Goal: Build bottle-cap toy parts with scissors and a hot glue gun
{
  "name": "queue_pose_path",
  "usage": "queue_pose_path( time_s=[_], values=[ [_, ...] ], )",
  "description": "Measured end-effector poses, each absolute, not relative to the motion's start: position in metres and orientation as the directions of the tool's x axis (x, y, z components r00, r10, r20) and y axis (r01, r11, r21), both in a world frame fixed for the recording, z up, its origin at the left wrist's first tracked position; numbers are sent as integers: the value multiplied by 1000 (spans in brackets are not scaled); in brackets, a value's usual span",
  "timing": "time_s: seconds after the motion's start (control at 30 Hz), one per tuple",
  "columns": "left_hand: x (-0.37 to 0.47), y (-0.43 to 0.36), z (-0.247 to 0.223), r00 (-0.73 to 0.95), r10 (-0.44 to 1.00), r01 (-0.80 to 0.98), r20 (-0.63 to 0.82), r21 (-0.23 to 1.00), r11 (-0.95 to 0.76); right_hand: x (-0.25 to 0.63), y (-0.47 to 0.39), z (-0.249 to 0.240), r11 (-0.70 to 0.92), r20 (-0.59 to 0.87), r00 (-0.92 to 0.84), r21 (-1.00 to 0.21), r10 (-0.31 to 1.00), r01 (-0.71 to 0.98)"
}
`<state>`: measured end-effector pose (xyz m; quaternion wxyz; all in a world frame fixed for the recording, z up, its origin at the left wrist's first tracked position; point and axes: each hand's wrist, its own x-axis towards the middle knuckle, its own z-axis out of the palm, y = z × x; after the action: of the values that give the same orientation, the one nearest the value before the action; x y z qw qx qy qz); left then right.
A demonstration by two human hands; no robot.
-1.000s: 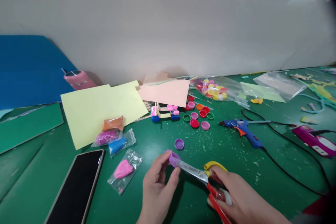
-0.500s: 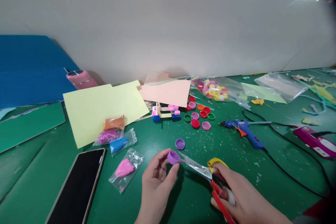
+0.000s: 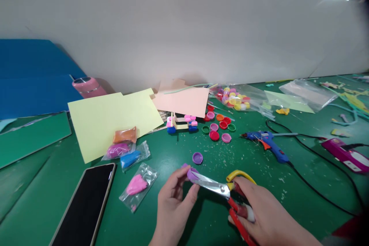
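Pinching the purple cap (image 3: 189, 175) between thumb and fingertips, our left hand (image 3: 174, 207) holds it a little above the green table (image 3: 129, 230), at the near middle of the view. Our right hand (image 3: 265, 207) is wrapped around the handles of the scissors (image 3: 211, 185). The hands are apart from each other, linked only by the blades, whose tips meet the cap's rim. The handles stand spread; whether one blade sits inside the cap we cannot tell for sure.

To do this well, we think the cap wants a firm pinch low on its wall, so that it does not twist under the steel. Our left thumb lies just beside the blades and is best tucked below their line. Short, slow squeezes seem safer than one hard snap, since a stiff rim may slip or jump.

For room, we mind the edges. A loose lid (image 3: 197, 158) lies just beyond the cap, so a forward push could knock it. Farther back sits the cluster of small lids (image 3: 214, 135). On our left, the bag of pink clay (image 3: 137, 184) lies near our fingers, with the phone (image 3: 83, 203) past it. On our right, the glue gun (image 3: 273, 148) is well apart from the blades, leaving that forearm the wider swing.
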<state>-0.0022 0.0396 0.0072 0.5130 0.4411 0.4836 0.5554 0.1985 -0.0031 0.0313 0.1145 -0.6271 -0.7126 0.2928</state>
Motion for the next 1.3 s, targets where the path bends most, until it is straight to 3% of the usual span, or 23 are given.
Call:
queue_pose_path(
  time_s=[0.33, 0.53, 0.8, 1.0, 1.3],
  values=[
    [-3, 38, 15, -46, 995, -146, -92, 986, 85, 199, -2, 37, 70, -208, -225, -567, 952, 821],
    [-4, 38, 9, -83, 995, -128, -50, 991, 39, 196, -1, 37, 50, -225, -222, -587, 949, 808],
    [-1, 38, 15, 64, 989, -235, -131, 961, 143, 195, -2, 41, 11, -252, -262, -700, 931, 714],
    [-3, 41, 12, 98, 982, -313, -162, 932, 185, 199, -4, 40, 7, -279, -258, -667, 925, 745],
    [-4, 41, 10, 66, 989, -268, -131, 953, 144, 199, -4, 35, 59, -207, -208, -559, 956, 827]
  ],
)
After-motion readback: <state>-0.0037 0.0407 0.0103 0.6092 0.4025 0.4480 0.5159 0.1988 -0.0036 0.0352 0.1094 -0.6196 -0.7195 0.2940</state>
